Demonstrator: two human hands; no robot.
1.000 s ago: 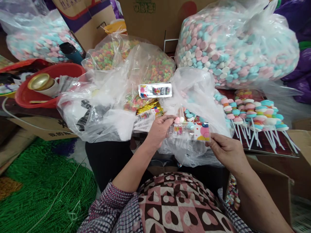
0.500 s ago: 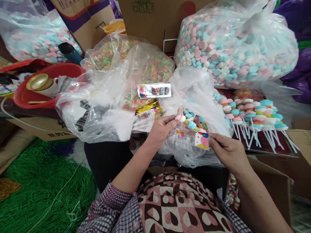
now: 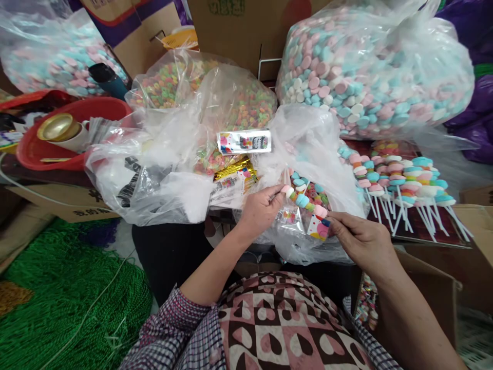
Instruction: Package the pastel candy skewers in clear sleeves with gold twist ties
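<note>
Candy skewer [image 3: 304, 199], half inside a clear sleeve [image 3: 304, 218], lies slanted between both hands at 6 o'clock of the big candy sack [image 3: 377, 72]. Left hand [image 3: 259, 211] fingers pinch its pink tip; right hand [image 3: 360, 240] fingers grip the sleeve's printed end. A skewed push could likely snag candies on the sleeve mouth or tear the film.

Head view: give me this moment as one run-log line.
left hand: pinches top of candy skewer | right hand: holds printed sleeve at skewer's lower end | behind: finished skewers, big candy bag
</note>
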